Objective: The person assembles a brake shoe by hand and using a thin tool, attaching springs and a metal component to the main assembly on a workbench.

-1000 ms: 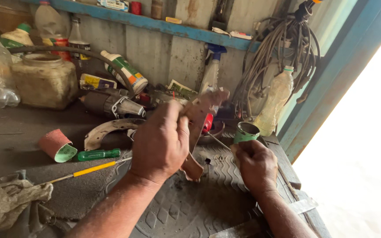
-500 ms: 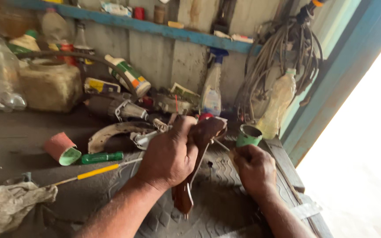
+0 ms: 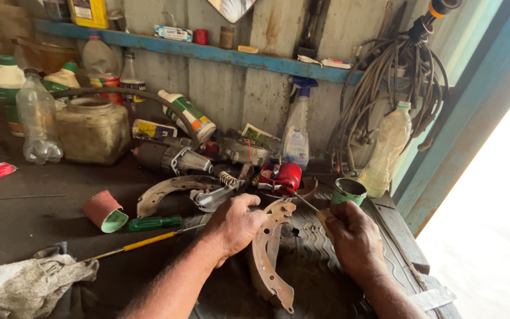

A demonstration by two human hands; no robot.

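My left hand (image 3: 235,223) grips a curved rusty brake shoe (image 3: 268,255) near its top end and holds it on edge on the black rubber mat (image 3: 320,283). My right hand (image 3: 352,235) is closed around a thin stick-like tool (image 3: 306,202) whose tip points up and left toward the shoe's top. A small green tin (image 3: 348,190) stands just beyond my right hand. A second brake shoe (image 3: 166,190) lies flat behind my left hand, next to metal springs and clips (image 3: 219,189).
A green-handled screwdriver (image 3: 154,223), a yellow-handled one (image 3: 143,242), a sandpaper roll (image 3: 103,210) and a dirty rag (image 3: 28,283) lie at left. Bottles, a jar (image 3: 92,130), a spray bottle (image 3: 296,133) and coiled cables (image 3: 385,94) crowd the back wall under a blue shelf (image 3: 208,52).
My left hand has lowered the brake shoe from a raised position and stood it on the mat. My right hand stays beside it, holding the thin tool.
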